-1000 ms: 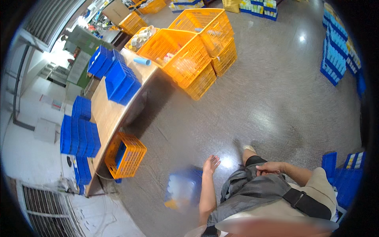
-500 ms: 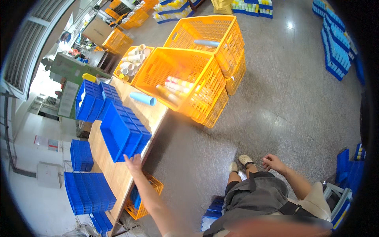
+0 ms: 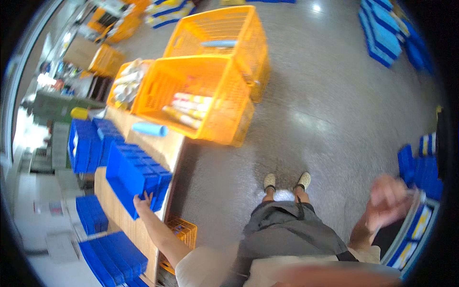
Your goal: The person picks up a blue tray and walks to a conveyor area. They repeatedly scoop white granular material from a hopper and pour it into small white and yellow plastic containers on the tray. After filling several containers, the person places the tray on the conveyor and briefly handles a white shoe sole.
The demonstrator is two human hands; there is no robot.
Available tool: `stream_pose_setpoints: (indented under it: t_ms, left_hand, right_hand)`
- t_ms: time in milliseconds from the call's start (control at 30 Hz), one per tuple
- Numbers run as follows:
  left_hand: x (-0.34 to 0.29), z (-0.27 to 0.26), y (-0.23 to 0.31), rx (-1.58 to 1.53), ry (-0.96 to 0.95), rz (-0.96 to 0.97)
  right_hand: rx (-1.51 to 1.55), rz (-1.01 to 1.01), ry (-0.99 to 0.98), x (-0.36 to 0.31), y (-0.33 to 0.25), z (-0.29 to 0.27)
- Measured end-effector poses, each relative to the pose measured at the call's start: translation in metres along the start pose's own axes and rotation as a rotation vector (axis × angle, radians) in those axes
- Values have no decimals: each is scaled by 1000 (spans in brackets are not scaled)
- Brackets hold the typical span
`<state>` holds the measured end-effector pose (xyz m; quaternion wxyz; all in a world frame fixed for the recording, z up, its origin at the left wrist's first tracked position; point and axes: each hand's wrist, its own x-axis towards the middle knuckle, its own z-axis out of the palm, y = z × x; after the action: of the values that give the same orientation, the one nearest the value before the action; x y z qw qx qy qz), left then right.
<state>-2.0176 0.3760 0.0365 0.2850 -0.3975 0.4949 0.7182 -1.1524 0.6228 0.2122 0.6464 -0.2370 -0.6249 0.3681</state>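
Observation:
On the left, a stack of blue plastic bins (image 3: 137, 168) lies tipped on the wooden table (image 3: 111, 200), the open side of its front bin facing left. My left hand (image 3: 143, 203) grips the near edge of that front bin, thumb at the rim and fingers along the outer wall. Far off to the right, my right hand (image 3: 388, 197) is raised and smeared by motion, beside a grey frame (image 3: 424, 200) with blue bins in it. How its fingers are set does not show. A light-blue tube (image 3: 149, 128) lies on the table beyond the stack.
Large orange crates (image 3: 222, 103) stand at the table's far end, one holding several white-and-yellow tubes (image 3: 191, 106). More blue bins (image 3: 114, 258) line the table's left side. Packed blue bins (image 3: 380, 36) stand on the floor at the far right. An orange basket (image 3: 184, 233) sits under the table edge.
My body has turned, and the scene has shifted leftward. My right hand has swung out to the right and up. My left hand has come further around the bin's edge.

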Motion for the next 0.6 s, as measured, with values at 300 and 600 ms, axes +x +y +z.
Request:
stream_pose_setpoints:
  t_ms: [300, 600]
  left_hand:
    - [-130, -47, -157, -92, -402, 181]
    - [-298, -25, -362, 386, -603, 463]
  right_hand:
    - [1082, -199, -886, 35, -86, -60]
    - [862, -422, -555, 30, -132, -177]
